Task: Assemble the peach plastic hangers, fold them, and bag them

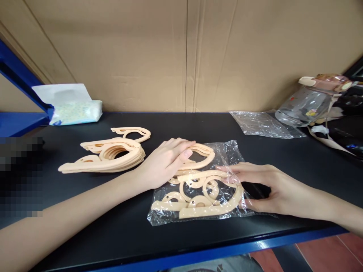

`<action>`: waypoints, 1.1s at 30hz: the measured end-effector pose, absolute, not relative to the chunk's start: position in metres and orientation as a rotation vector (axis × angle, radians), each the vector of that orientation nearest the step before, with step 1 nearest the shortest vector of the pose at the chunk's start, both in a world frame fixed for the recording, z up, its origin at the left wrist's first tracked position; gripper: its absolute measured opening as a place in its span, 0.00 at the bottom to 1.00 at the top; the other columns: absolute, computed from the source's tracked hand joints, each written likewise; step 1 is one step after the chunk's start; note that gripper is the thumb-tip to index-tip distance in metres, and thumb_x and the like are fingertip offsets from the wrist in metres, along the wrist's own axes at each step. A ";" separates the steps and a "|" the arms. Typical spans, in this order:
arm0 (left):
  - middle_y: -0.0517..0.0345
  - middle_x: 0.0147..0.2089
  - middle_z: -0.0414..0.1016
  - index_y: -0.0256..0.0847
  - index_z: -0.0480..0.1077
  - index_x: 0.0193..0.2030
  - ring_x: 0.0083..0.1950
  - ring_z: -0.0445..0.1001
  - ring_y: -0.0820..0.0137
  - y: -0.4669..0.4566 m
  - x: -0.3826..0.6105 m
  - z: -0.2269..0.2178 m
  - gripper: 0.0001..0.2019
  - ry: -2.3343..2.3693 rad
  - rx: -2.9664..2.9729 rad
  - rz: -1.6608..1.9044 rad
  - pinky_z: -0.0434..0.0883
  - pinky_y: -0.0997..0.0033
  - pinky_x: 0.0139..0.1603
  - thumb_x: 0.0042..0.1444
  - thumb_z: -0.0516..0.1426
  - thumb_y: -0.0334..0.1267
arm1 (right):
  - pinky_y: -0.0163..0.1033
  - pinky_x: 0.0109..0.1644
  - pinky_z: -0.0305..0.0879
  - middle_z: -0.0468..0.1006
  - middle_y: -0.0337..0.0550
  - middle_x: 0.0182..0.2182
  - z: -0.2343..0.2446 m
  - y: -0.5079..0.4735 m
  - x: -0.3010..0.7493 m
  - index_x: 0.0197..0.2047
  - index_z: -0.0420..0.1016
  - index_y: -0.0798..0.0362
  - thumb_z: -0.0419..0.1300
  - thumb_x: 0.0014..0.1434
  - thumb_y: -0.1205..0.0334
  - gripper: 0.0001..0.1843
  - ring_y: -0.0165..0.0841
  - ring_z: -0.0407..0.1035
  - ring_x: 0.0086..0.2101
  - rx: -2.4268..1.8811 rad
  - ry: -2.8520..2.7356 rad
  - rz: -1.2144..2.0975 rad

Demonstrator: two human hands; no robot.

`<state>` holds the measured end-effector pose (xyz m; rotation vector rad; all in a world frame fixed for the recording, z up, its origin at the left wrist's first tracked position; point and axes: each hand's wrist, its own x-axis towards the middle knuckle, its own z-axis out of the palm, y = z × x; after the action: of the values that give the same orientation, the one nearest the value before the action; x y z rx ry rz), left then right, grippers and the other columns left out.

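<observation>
Several beige plastic folding hangers [211,211] lie in a clear plastic bag [167,219] on the dark table. My left hand [170,160] rests at the bag's upper left, with thumb and fingers closed over a folding hanger [208,158]; its left part is hidden under the hand. Whether that hanger is wholly inside the bag I cannot tell. My right hand [263,185] grips the bag's right end, thumb below and fingers above, around the curved ends of the hangers. Left of my left hand lies a stack of the same hangers [113,164], with a smaller group [137,132] behind it.
A tissue pack [76,111] stands at the back left. An empty clear bag [263,124] lies at the back right, beside a tilted transparent bottle [306,104] with a strap. Cardboard [141,56] walls the back; a blue edge [227,247] runs along the front.
</observation>
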<state>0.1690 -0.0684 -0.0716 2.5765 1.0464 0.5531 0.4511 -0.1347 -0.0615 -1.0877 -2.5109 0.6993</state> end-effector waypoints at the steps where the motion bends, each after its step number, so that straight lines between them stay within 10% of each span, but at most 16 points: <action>1: 0.54 0.61 0.67 0.41 0.61 0.64 0.61 0.63 0.64 -0.068 0.169 -0.072 0.24 1.045 2.579 0.550 0.59 0.60 0.63 0.70 0.37 0.46 | 0.42 0.59 0.66 0.70 0.40 0.60 -0.061 -0.135 0.451 0.56 0.72 0.41 0.63 0.57 0.59 0.22 0.38 0.67 0.57 -1.081 -2.521 0.695; 9: 0.53 0.62 0.67 0.39 0.61 0.64 0.61 0.63 0.63 -0.068 0.170 -0.070 0.25 1.058 2.585 0.541 0.59 0.60 0.63 0.70 0.36 0.46 | 0.38 0.47 0.70 0.78 0.45 0.48 -0.063 -0.134 0.437 0.40 0.74 0.47 0.63 0.58 0.53 0.10 0.35 0.73 0.45 -0.976 -2.536 0.488; 33: 0.62 0.58 0.71 0.47 0.68 0.58 0.62 0.64 0.68 -0.062 0.170 -0.073 0.22 1.062 2.233 0.671 0.57 0.64 0.65 0.70 0.40 0.49 | 0.38 0.43 0.63 0.72 0.45 0.39 -0.074 -0.115 0.422 0.49 0.71 0.53 0.63 0.58 0.50 0.20 0.34 0.65 0.39 -0.682 -2.624 0.459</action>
<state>0.1698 -0.0620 -0.0733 2.2330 1.0616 0.6710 0.4216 -0.1153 -0.0736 -0.6822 -2.6236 0.4592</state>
